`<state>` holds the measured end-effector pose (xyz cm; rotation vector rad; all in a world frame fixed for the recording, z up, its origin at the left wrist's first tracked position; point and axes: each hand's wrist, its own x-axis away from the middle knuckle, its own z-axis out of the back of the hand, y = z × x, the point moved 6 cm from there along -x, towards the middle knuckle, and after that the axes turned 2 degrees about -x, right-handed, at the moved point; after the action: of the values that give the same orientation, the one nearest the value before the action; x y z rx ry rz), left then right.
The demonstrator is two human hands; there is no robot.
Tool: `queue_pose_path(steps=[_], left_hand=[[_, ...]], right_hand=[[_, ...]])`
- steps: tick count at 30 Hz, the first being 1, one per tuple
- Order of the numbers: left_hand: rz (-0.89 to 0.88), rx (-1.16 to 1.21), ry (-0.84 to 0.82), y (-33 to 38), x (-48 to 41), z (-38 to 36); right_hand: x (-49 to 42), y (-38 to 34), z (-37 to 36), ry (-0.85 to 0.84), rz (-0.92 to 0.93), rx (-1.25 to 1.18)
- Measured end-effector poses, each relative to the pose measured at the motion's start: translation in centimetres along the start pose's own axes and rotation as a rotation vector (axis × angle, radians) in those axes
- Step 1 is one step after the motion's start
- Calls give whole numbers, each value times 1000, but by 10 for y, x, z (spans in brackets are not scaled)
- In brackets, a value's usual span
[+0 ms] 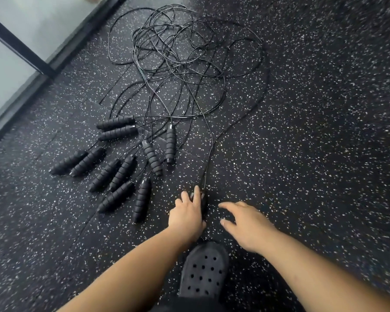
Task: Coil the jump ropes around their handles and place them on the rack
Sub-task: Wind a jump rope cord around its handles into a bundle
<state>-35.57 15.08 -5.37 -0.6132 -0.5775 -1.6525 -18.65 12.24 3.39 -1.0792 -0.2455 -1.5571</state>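
Fingers of the left hand lie over a black handle on the floor, mostly hidden; grip cannot be told. Right hand hovers, blurred, fingers apart. Ridged foam handles fan across speckled rubber. Thin glossy cords tangle beyond. Perforated shoe, heel hidden.

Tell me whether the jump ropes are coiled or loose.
Loose: the cords sprawl in a tangle on the floor, none wound round the handles.
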Motion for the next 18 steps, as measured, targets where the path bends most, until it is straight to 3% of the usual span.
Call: queue_pose_path(steps=[5, 9, 18], left_hand=[[-5, 245, -18, 3, 13, 33], [-154, 364, 23, 29, 38, 87], [-479, 371, 221, 126, 140, 240]], right_hand=[[19, 10, 16, 38, -44, -36], [39, 15, 46, 118, -80, -119], [130, 8, 148, 480, -2, -637]])
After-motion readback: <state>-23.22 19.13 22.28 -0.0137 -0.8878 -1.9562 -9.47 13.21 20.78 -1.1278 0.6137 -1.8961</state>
